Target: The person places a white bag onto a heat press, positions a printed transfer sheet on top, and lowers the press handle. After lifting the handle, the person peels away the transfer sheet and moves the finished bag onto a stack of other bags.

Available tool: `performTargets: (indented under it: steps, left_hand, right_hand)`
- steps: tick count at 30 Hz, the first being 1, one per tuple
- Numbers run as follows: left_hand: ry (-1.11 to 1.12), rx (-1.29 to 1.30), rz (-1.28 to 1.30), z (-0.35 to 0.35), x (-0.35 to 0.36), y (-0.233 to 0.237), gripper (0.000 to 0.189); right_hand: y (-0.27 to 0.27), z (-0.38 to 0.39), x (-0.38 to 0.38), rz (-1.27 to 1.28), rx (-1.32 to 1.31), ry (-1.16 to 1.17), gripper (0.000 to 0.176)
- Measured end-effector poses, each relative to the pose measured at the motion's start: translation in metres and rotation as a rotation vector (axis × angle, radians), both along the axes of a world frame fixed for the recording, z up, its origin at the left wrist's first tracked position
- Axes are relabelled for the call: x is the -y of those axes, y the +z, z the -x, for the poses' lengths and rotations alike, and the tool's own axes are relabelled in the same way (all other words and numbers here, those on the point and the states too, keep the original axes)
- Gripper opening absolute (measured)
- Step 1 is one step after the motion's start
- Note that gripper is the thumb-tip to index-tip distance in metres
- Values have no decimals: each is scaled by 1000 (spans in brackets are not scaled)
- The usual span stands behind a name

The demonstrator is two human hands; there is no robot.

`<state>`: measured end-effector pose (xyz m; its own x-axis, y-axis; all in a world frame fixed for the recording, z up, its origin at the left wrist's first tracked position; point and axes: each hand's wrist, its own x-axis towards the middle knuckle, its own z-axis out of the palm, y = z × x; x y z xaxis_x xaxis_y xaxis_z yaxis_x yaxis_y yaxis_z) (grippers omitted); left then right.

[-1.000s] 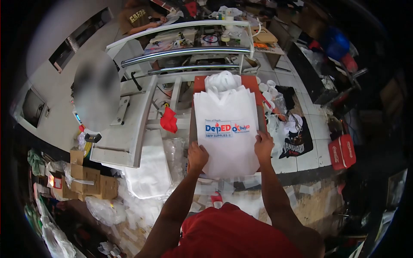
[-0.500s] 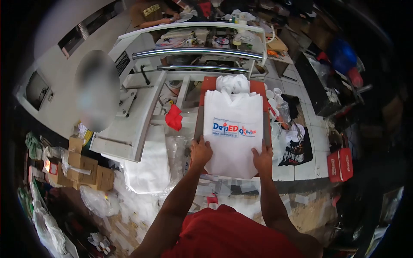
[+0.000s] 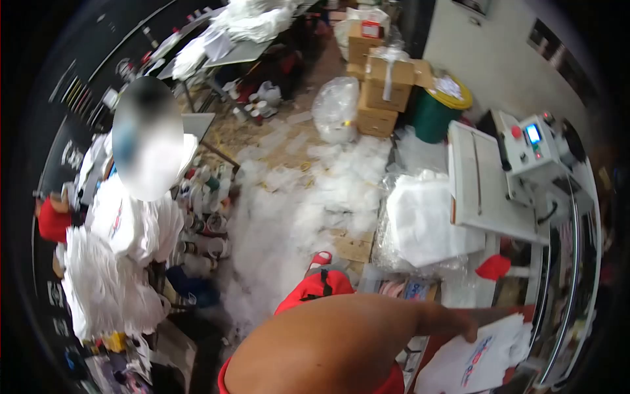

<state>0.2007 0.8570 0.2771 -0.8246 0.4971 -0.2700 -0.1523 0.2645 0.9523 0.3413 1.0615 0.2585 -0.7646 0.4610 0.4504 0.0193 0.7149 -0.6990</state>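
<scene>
A white bag (image 3: 453, 368) with red and blue printing lies at the lower right, on a reddish-brown board (image 3: 430, 358). My left arm stretches across to it, and my left hand (image 3: 464, 325) is at the bag's edge, its fingers curled and partly hidden. Nothing of my right hand shows. Beyond my left hand lies a stack of plain white bags (image 3: 420, 213) on clear plastic. A red cloth piece (image 3: 493, 267) hangs by the pale machine frame.
A press machine (image 3: 482, 177) with a control box (image 3: 533, 134) stands at right. Cardboard boxes (image 3: 387, 85) and a green bin (image 3: 433, 118) are behind it. Piled white bags (image 3: 108, 282) fill the left side, near a person (image 3: 147, 141). Plastic sheeting (image 3: 282, 210) covers the floor.
My view has swung left, away from the press, and the printed bag now sits at the lower right. My right hand has left the view; my left hand stays by the bag.
</scene>
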Motion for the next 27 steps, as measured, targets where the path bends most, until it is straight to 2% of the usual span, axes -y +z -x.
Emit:
performTargets:
  steps: [3, 6, 8, 9, 11, 13, 15, 18, 21, 23, 24, 25, 26, 27]
  left_hand:
    - [-20, -100, -108, -7, 9, 38, 50]
    - [23, -244, -208, -19, 53, 82, 53]
    - [173, -427, -416, -11, 90, 80, 70]
    - [131, -246, -109, -31, 156, 125, 80]
    - [163, -320, -181, -69, 272, 174, 71]
    - [196, -259, -121, -107, 362, 210, 62]
    - [177, -428, 76, -137, 426, 226, 63]
    - [156, -430, 416, -191, 502, 268, 65]
    - [358, -406, 651, -251, 600, 287, 66]
    - [638, -320, 822, -313, 678, 292, 64]
    - [711, -415, 848, -353, 724, 289, 62]
    - [822, -335, 775, -402, 748, 307, 63]
    - [1013, -345, 588, -452, 777, 303, 65]
    - [1205, -250, 519, -500, 791, 310, 67]
  right_hand:
    - [19, 28, 24, -32, -9, 44, 55]
    - [21, 45, 46, -13, 16, 91, 53]
    - [17, 54, 56, 17, 46, 129, 52]
    - [15, 57, 61, 35, 71, 148, 51]
    - [8, 63, 73, 83, 142, 188, 50]
    - [-2, 68, 90, 135, 236, 241, 48]
    - [-15, 77, 111, 197, 347, 308, 47]
    - [-42, 89, 149, 281, 558, 439, 45]
    - [-67, 93, 200, 347, 805, 565, 43]
    - [-83, 92, 246, 372, 962, 636, 42]
    - [-91, 88, 270, 378, 1039, 666, 41]
    - [-100, 83, 291, 383, 1122, 698, 41]
    - [-107, 77, 319, 373, 1193, 725, 40]
    - [-112, 70, 344, 363, 1257, 750, 40]
